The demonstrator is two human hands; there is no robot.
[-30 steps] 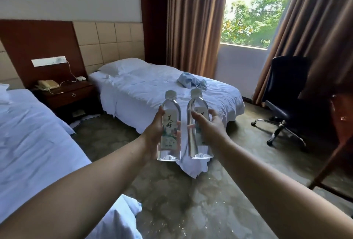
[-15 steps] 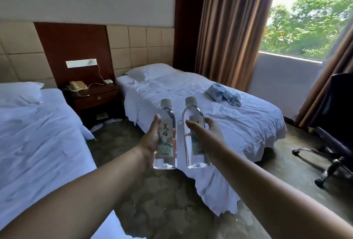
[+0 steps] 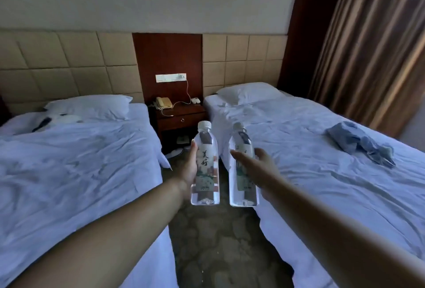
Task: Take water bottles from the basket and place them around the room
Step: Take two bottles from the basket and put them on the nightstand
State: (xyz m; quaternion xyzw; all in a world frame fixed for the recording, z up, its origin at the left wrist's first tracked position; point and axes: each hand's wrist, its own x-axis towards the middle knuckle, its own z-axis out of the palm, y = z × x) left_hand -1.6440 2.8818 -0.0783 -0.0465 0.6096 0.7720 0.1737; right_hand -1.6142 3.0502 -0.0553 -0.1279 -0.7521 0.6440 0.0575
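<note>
Two water bottles are held upright side by side, apart, over the floor between the beds: the left bottle (image 3: 205, 164) gripped by the left hand (image 3: 189, 168), the right bottle (image 3: 242, 165) by the right hand (image 3: 257, 168). Beyond stands a nightstand (image 3: 181, 118).

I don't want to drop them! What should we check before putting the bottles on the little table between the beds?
1. Grip of left hand on left water bottle: ok.
2. Grip of right hand on right water bottle: ok.
3. Both bottles capped: ok.
4. Bare spot on nightstand beside telephone: ok.
5. Carpet ahead free of trip hazards: not ok, pale items lie near the nightstand.
</note>
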